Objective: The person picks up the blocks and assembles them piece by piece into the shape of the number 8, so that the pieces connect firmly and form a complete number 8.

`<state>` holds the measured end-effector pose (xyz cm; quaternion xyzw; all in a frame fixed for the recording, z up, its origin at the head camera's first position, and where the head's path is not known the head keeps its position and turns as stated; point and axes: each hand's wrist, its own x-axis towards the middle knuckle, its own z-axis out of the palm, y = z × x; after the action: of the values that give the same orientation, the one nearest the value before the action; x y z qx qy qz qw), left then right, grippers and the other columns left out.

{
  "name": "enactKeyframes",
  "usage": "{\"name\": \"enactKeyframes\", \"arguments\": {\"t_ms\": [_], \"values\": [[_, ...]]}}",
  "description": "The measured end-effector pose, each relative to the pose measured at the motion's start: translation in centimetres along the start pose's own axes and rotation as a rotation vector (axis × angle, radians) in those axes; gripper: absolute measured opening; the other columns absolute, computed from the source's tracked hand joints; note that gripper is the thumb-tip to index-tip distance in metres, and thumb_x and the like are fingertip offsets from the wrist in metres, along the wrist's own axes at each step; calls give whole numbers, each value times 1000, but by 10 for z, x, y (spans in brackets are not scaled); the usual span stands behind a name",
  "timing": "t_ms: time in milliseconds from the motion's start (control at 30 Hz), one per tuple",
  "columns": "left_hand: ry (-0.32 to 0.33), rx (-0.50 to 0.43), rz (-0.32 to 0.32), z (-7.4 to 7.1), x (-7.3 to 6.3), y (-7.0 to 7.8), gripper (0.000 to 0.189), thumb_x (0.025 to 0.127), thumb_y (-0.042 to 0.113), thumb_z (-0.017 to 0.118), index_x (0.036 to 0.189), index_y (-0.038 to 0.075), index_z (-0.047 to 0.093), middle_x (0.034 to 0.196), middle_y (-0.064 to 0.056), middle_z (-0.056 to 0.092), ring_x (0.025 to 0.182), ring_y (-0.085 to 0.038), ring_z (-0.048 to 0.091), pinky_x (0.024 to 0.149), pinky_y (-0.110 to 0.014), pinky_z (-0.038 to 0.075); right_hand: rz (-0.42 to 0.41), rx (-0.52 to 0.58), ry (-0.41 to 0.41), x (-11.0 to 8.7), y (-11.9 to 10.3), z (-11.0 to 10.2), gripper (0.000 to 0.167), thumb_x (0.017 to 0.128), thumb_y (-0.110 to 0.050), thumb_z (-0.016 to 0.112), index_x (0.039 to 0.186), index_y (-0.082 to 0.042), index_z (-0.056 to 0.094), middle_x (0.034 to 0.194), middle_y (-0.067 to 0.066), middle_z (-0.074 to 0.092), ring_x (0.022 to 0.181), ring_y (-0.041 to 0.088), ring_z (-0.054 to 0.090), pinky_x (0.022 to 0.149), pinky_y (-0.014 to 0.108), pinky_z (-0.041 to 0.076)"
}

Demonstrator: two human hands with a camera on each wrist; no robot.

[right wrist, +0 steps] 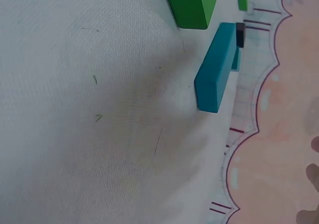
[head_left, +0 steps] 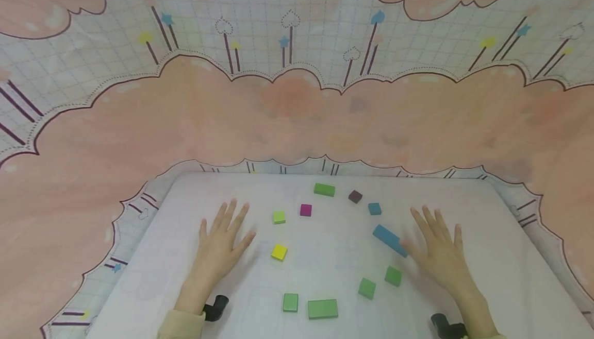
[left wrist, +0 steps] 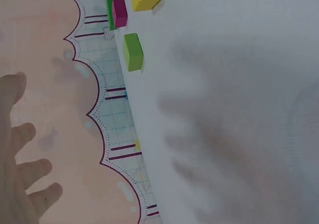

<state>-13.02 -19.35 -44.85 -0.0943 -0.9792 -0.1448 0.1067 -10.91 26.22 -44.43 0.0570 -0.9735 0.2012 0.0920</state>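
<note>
My left hand (head_left: 218,249) is held over the left part of the white table, fingers spread and holding nothing. Nearest to it are a yellow block (head_left: 279,252) and a lime green block (head_left: 279,217). On the other side my right hand (head_left: 438,254) is spread with empty fingers, its thumb overlapping the end of a long blue block (head_left: 389,239) in the head view. In the right wrist view a shadow falls on the table beside that long blue block (right wrist: 215,69). The left wrist view shows the fingertips (left wrist: 45,199) apart from the lime green block (left wrist: 133,52).
Toward the back lie a green block (head_left: 324,189), a magenta block (head_left: 306,210), a dark brown block (head_left: 355,197) and a small blue block (head_left: 374,208). Several green blocks, one a longer piece (head_left: 322,309), lie nearer the front. A cloud-patterned cloth (head_left: 297,122) surrounds the white tabletop (head_left: 325,261).
</note>
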Motion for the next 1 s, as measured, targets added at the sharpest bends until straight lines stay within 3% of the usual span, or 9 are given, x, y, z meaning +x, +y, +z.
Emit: {"name": "enactKeyframes", "arguments": {"t_ms": [200, 400, 833, 1000], "values": [[55, -32, 50, 7, 1, 3, 65, 94, 40, 57, 150, 20, 31, 157, -12, 29, 145, -36, 25, 110, -67, 19, -10, 19, 7, 1, 1, 1, 74, 92, -42, 58, 153, -20, 22, 155, 24, 26, 147, 42, 12, 114, 63, -9], [108, -103, 103, 13, 1, 6, 62, 92, 32, 61, 147, 15, 38, 152, -15, 37, 140, -38, 34, 107, -64, 30, 5, 58, -41, 3, 1, 3, 73, 91, -40, 61, 151, -14, 27, 151, 28, 31, 139, 50, 24, 114, 66, 1], [114, -242, 134, 19, 2, 10, 53, 92, 24, 63, 141, 14, 46, 144, -12, 48, 132, -33, 45, 105, -54, 39, 13, 137, -72, 6, 4, 14, 72, 86, -27, 69, 146, -9, 35, 148, 25, 39, 134, 48, 34, 106, 67, 24], [75, -297, 108, 23, 2, 10, 51, 92, 23, 64, 140, 15, 48, 141, -8, 52, 131, -30, 48, 106, -49, 41, 77, 154, -138, 8, 6, 19, 72, 87, -29, 68, 148, -12, 33, 149, 23, 38, 134, 48, 34, 105, 67, 28]]}}
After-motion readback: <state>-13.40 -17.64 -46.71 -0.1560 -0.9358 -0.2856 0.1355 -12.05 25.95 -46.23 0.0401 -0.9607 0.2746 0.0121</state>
